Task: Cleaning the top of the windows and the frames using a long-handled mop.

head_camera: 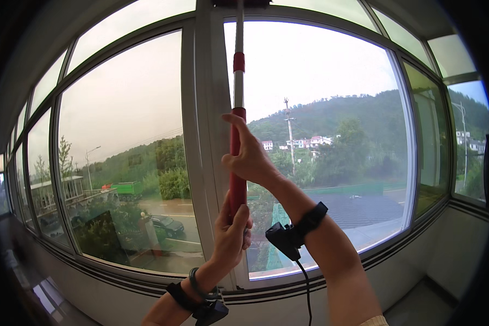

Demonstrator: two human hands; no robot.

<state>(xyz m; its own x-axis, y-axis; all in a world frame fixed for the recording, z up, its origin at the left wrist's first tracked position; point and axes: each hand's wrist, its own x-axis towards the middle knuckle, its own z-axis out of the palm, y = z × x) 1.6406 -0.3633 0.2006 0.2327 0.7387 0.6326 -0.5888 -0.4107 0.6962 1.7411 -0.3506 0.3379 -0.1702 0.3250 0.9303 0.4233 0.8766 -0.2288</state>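
A telescopic pole [238, 89] with a silver shaft, a red collar and a long red grip stands nearly upright before me. Its dark head [242, 3] is cut off by the top edge of the view, so its kind cannot be told. My left hand [233, 232] is wrapped around the grip's lower end. Higher up, my right hand [250, 157] holds the same grip, with one digit reaching up along it. Behind the pole are a grey window frame [210, 122], a left window pane [122, 106] and a right window pane [330, 61].
A window sill with dark tracks [285, 290] curves below the panes. Each wrist wears a black strapped device, the right one [285, 240] trailing a black cable [309, 293]. Outside lie a road, a parked car [168, 225], a green truck [126, 189] and a wooded hill.
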